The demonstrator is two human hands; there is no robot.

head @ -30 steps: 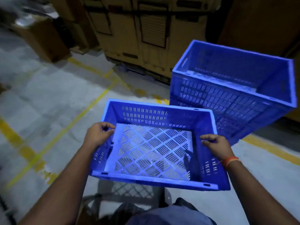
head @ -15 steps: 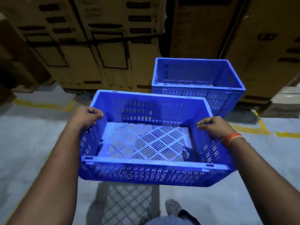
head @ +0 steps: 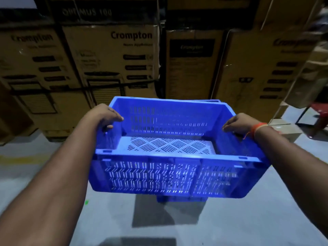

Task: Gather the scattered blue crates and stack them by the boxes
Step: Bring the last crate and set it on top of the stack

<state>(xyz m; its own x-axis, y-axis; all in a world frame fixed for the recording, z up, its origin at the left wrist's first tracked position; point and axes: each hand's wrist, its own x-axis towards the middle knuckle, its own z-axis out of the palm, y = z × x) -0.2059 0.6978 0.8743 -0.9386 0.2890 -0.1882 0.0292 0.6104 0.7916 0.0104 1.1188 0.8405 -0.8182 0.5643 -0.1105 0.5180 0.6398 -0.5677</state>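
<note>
Both hands, left [head: 104, 115] and right [head: 238, 124], grip the side rims of 1 crate [head: 170, 174] at frame centre, so I would lower it level and squarely onto the 2nd crate [head: 181, 198] barely showing beneath, before many boxes [head: 115, 55], number unclear

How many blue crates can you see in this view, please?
2. One crate is held in both hands; a second crate sits directly beneath and behind it, mostly hidden. More could be concealed there.
</note>
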